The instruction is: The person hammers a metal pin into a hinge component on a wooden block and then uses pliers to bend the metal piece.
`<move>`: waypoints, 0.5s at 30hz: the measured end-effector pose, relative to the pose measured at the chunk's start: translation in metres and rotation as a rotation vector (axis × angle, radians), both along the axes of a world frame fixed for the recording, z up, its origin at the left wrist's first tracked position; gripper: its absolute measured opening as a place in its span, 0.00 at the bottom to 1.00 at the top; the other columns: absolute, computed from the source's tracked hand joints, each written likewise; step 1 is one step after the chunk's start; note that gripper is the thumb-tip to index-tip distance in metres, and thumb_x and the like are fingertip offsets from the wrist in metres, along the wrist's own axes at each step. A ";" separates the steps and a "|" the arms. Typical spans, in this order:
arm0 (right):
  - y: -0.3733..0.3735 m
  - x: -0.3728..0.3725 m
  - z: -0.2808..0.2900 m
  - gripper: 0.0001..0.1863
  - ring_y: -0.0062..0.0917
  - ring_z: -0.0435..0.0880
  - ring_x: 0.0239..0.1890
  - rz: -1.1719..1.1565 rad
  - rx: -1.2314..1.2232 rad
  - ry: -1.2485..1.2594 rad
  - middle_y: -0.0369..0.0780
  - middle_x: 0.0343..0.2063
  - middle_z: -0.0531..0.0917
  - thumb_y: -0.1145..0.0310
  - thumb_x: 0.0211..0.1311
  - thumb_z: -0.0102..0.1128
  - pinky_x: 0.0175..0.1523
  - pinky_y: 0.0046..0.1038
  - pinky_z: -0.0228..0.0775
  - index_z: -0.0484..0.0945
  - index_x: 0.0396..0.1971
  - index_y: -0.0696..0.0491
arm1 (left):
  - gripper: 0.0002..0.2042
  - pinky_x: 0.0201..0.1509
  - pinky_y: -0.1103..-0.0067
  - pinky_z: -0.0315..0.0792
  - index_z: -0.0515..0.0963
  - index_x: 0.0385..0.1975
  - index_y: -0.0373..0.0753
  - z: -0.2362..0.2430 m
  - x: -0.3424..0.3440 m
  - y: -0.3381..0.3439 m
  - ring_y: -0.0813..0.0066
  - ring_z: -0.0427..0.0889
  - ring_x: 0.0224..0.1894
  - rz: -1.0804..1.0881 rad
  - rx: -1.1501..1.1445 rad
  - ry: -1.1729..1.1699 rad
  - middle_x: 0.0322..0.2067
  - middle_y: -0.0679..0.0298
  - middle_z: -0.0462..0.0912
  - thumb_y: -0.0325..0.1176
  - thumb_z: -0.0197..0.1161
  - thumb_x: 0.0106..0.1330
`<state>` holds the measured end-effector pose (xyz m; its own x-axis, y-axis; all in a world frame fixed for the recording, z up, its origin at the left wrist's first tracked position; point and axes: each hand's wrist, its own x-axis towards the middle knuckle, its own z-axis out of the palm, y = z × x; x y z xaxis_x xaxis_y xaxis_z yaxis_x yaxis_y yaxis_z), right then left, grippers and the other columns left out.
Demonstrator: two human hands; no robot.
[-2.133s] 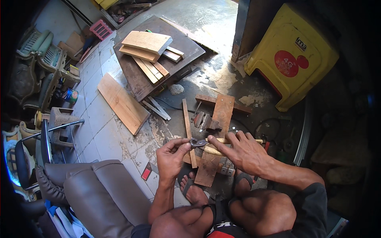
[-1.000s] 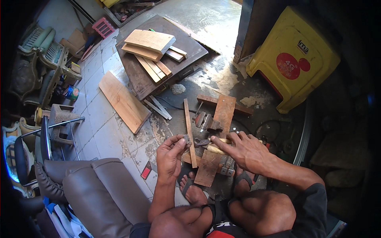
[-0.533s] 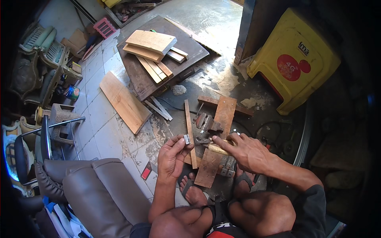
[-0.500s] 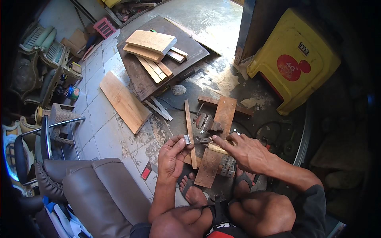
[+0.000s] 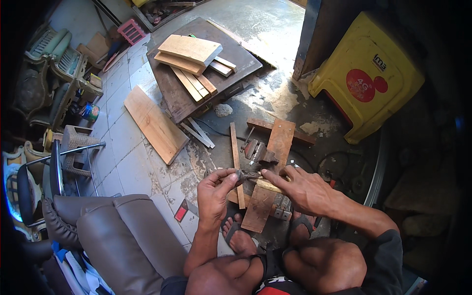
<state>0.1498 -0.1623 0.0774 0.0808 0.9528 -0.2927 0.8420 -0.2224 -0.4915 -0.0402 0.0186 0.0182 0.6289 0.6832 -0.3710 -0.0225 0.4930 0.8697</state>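
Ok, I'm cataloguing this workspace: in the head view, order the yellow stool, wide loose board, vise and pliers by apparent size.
Yellow stool
Wide loose board
Vise and pliers: unranked, since the right hand partly hides the pliers

The hands [image 5: 309,191] partly hide the pliers [image 5: 251,175] and a grey piece [image 5: 239,175] too small to identify.

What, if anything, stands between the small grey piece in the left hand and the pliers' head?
Nothing visible: the left hand holds the small grey piece right at the head of the pliers in the right hand. The wooden strip lies below, not between.
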 end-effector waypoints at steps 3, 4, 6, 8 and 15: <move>0.000 0.002 0.000 0.46 0.49 0.82 0.51 0.015 0.015 -0.008 0.51 0.53 0.75 0.78 0.57 0.60 0.47 0.46 0.83 0.57 0.78 0.41 | 0.10 0.51 0.77 0.84 0.83 0.46 0.26 0.002 0.000 0.000 0.72 0.89 0.40 -0.022 0.071 0.041 0.39 0.56 0.89 0.22 0.70 0.68; -0.001 0.001 -0.001 0.46 0.49 0.82 0.51 0.013 0.018 -0.017 0.51 0.52 0.75 0.78 0.57 0.60 0.47 0.46 0.83 0.57 0.78 0.41 | 0.10 0.51 0.79 0.82 0.83 0.46 0.25 0.004 0.001 -0.001 0.74 0.88 0.41 -0.029 0.091 0.058 0.39 0.58 0.88 0.23 0.70 0.68; -0.002 0.002 0.000 0.46 0.49 0.82 0.50 0.014 0.017 -0.026 0.51 0.52 0.75 0.78 0.57 0.60 0.47 0.46 0.83 0.57 0.78 0.41 | 0.11 0.50 0.82 0.80 0.84 0.46 0.25 0.005 0.003 -0.002 0.78 0.86 0.40 -0.041 0.116 0.082 0.38 0.60 0.88 0.24 0.71 0.68; -0.001 0.003 0.001 0.46 0.49 0.82 0.50 0.024 0.014 -0.019 0.51 0.53 0.74 0.78 0.58 0.59 0.47 0.46 0.83 0.57 0.78 0.41 | 0.11 0.48 0.85 0.78 0.84 0.46 0.25 0.005 0.003 -0.001 0.79 0.86 0.39 -0.048 0.129 0.104 0.37 0.61 0.88 0.24 0.71 0.68; -0.002 0.003 -0.003 0.44 0.49 0.82 0.50 0.043 0.021 -0.048 0.51 0.53 0.74 0.76 0.61 0.57 0.47 0.45 0.83 0.57 0.78 0.40 | 0.09 0.44 0.86 0.76 0.86 0.46 0.28 0.002 0.003 -0.001 0.84 0.83 0.37 -0.072 0.205 0.142 0.35 0.65 0.87 0.25 0.71 0.69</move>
<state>0.1529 -0.1640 0.0748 0.0535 0.9615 -0.2696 0.8731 -0.1760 -0.4546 -0.0377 0.0174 0.0198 0.6301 0.7087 -0.3174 0.1352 0.3024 0.9435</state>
